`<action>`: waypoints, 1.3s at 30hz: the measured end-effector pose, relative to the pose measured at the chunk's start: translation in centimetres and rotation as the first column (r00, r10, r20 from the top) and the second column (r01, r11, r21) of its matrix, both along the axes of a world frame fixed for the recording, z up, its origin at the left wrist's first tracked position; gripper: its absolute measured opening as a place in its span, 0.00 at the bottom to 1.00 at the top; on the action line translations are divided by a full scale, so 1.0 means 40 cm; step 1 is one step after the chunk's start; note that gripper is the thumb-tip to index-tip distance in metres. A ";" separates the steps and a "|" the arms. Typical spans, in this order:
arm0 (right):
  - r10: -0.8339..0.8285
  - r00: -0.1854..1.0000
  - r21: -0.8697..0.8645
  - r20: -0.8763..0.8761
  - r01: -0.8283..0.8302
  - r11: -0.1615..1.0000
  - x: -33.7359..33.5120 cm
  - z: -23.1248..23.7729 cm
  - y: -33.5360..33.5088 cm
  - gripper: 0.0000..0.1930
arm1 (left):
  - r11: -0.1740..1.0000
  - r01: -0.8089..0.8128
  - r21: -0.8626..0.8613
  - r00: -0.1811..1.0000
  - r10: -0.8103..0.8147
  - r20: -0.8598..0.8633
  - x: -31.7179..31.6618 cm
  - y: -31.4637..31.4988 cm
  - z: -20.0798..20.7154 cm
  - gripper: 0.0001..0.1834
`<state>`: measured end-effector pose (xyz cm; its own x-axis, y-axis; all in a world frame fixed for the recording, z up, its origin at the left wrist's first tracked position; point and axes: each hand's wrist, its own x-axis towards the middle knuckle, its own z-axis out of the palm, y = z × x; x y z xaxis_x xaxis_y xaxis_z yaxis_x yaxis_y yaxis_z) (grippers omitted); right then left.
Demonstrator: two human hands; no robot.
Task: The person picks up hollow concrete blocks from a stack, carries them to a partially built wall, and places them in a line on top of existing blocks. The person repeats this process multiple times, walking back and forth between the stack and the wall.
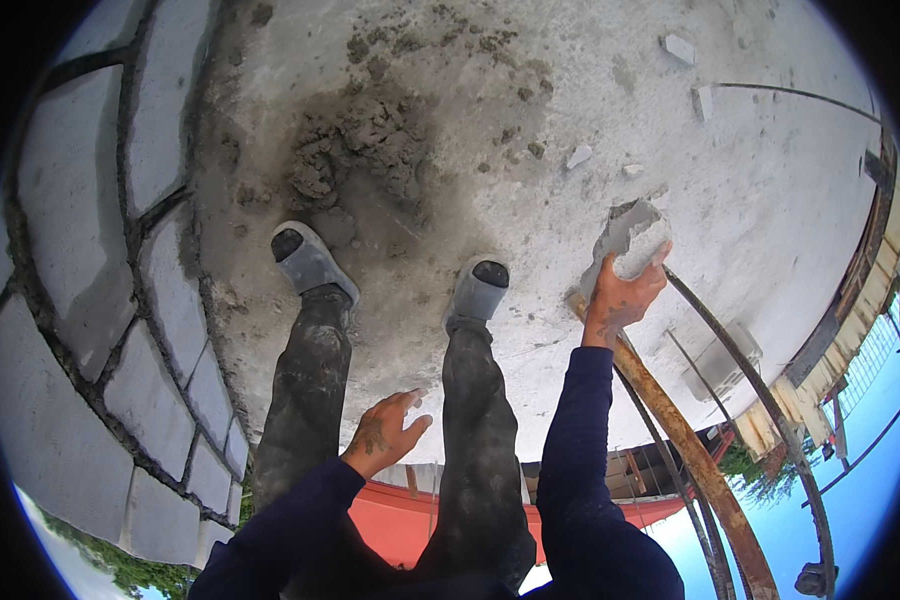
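My right hand (625, 298) is closed around a broken chunk of pale grey block (632, 238) with a rough, jagged top, over the concrete floor to the right of my feet. Its thumb side and fingertips partly hide the chunk. My left hand (386, 432) hangs between my legs, fingers apart, holding nothing. Ahead of my left foot lies a heap of wet grey mortar (370, 150), with small lumps scattered beyond it.
A wall of grey blocks with dark mortar joints (105, 290) runs along my left. To the right, a rusty metal bar (695, 455) and thin rebar rods (760, 385) rise near my right arm. Block fragments (679, 49) and another block (725, 360) lie on the floor.
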<state>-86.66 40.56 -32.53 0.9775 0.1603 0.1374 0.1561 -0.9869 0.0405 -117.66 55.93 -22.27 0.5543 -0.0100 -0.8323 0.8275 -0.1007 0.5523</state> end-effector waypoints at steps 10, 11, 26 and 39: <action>0.117 0.959 -0.115 -0.259 -0.151 0.982 -0.008 -0.277 -0.029 0.51 | 0.996 -0.035 -0.082 0.998 0.031 -0.050 -0.004 0.001 0.008 0.24; 0.168 0.956 -0.084 -0.242 -0.193 0.978 0.001 -0.271 -0.040 0.51 | 0.995 -0.027 -0.096 0.997 0.020 -0.070 -0.001 0.005 0.009 0.25; -0.103 0.889 0.214 -0.446 0.217 0.952 0.100 -0.113 -0.140 0.53 | 0.977 -0.213 -0.033 0.974 0.209 -0.092 -0.007 -0.011 -0.014 0.23; 0.780 0.045 0.502 -0.625 0.788 0.356 -0.256 0.983 0.213 0.42 | 0.099 -0.837 -0.539 0.156 0.986 -0.061 -0.001 0.048 0.829 0.45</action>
<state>-96.90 49.06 6.80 0.2549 0.7483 -0.6124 -0.7459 -0.2508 -0.6170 -117.70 57.86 10.90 0.5317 0.4334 -0.7276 -0.0768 0.8803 0.4682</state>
